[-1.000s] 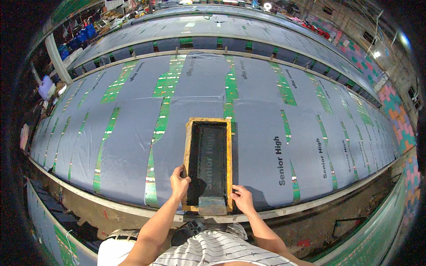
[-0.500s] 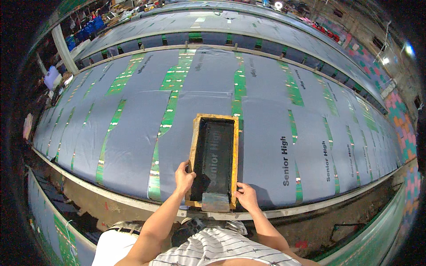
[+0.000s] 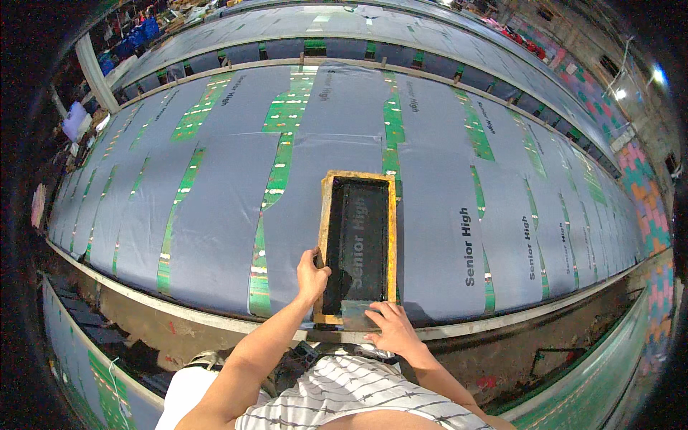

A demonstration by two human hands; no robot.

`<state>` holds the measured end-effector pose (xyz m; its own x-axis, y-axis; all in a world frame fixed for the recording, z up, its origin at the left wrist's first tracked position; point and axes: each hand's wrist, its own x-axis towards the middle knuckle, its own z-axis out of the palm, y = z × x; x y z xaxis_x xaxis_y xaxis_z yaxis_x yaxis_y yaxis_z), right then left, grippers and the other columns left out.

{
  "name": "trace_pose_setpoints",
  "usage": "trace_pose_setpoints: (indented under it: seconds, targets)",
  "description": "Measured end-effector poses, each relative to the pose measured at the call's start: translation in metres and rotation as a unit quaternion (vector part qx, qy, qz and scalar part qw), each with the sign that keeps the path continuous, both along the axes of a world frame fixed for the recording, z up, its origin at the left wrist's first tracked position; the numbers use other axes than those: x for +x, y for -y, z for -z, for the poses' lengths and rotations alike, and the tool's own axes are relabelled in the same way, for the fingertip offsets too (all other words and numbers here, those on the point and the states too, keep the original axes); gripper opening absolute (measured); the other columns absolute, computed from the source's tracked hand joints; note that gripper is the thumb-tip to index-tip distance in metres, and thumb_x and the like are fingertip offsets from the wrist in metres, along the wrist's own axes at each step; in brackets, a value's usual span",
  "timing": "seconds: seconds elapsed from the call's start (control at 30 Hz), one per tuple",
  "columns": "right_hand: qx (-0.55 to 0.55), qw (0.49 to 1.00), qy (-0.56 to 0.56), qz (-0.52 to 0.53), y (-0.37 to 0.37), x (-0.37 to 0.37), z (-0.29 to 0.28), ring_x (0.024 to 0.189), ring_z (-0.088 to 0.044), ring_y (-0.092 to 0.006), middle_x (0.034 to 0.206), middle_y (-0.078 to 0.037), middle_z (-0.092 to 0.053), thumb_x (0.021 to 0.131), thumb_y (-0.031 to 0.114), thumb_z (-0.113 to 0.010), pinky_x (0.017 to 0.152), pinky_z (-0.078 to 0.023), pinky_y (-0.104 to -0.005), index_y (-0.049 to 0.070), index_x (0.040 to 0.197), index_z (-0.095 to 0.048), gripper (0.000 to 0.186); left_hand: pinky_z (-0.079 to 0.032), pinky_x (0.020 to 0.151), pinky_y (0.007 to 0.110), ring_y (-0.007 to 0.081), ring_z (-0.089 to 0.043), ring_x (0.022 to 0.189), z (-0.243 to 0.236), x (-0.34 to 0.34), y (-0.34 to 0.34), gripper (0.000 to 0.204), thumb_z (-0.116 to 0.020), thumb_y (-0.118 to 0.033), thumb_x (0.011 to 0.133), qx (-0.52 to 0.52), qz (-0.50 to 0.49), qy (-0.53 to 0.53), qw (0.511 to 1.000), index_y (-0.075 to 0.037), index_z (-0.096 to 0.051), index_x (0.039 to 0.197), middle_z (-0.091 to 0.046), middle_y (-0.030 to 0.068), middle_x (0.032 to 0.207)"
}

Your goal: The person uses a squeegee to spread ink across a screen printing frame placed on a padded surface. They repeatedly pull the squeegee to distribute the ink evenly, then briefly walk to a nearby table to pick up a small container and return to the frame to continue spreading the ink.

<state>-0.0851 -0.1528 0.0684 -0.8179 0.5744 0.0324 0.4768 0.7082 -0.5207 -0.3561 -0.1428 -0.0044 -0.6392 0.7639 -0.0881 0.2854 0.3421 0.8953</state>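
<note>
Your right hand (image 3: 391,328) has shifted, scraper plate (image 3: 354,315) at its fingers, grip unclear; left fingers (image 3: 308,259) pinch the screen-printing frame (image 3: 392,236), likely steadying it.

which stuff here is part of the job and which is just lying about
Part of the job:
- yellow-edged frame, left hand on its side
- flat plate at its near end, right hand on it
- grey cloth pieces
- green table under them

Seemingly just lying about:
- blue bundle
- pale purple thing

Pale post (image 3: 95,72), perhaps a lilac bag (image 3: 74,122)
</note>
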Motion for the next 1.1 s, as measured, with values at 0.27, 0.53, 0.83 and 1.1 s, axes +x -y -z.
trace_pose_setpoints:
  seconds: [0.27, 0.53, 0.83, 1.1]
  targets:
    - [0.062, 0.998, 0.0, 0.003, -0.005, -0.018, 0.011, 0.112, -0.061, -0.0306, 0.117, -0.01, -0.067, 0.079, 0.014, -0.074, 0.099, -0.047, -0.0466, 0.003, 0.113, -0.071, 0.036, -0.049, 0.1, 0.04, 0.0362, -0.064, 0.113, 0.006, -0.004, 0.002, 0.06, -0.07, -0.001, 0.072, 0.011, 0.017, 0.015, 1.0, 0.005, -0.059, 0.13, -0.066, 0.0233, 0.121]
    - [0.019, 0.997, 0.03, 0.075, -0.021, -0.045, 0.004, 0.102, -0.067, -0.0308, 0.104, -0.011, -0.073, 0.08, 0.005, -0.072, 0.091, -0.054, -0.0416, 0.003, 0.103, -0.075, 0.024, -0.049, 0.098, 0.04, 0.0363, -0.065, 0.111, 0.003, -0.004, 0.003, 0.059, -0.069, -0.003, 0.072, 0.026, 0.014, 0.017, 0.999, 0.006, -0.059, 0.13, -0.067, 0.0241, 0.118]
    - [0.012, 0.998, 0.042, 0.037, -0.011, -0.025, 0.01, 0.099, -0.065, -0.0312, 0.105, -0.011, -0.071, 0.077, 0.009, -0.072, 0.088, -0.055, -0.0421, 0.004, 0.103, -0.072, 0.026, -0.05, 0.099, 0.042, 0.0376, -0.065, 0.111, 0.008, -0.003, 0.002, 0.058, -0.071, -0.004, 0.072, 0.041, 0.016, 0.035, 0.998, 0.006, -0.059, 0.128, -0.067, 0.0251, 0.117]
    - [0.183, 0.981, -0.062, 0.019, 0.0, -0.023, 0.041, 0.105, -0.06, -0.027, 0.114, -0.007, -0.067, 0.068, 0.008, -0.069, 0.092, -0.054, -0.0396, 0.004, 0.11, -0.07, 0.042, -0.051, 0.095, 0.04, 0.0346, -0.066, 0.107, 0.009, -0.005, 0.002, 0.057, -0.071, -0.002, 0.071, 0.004, 0.008, -0.002, 1.0, 0.005, -0.06, 0.126, -0.068, 0.0224, 0.114]
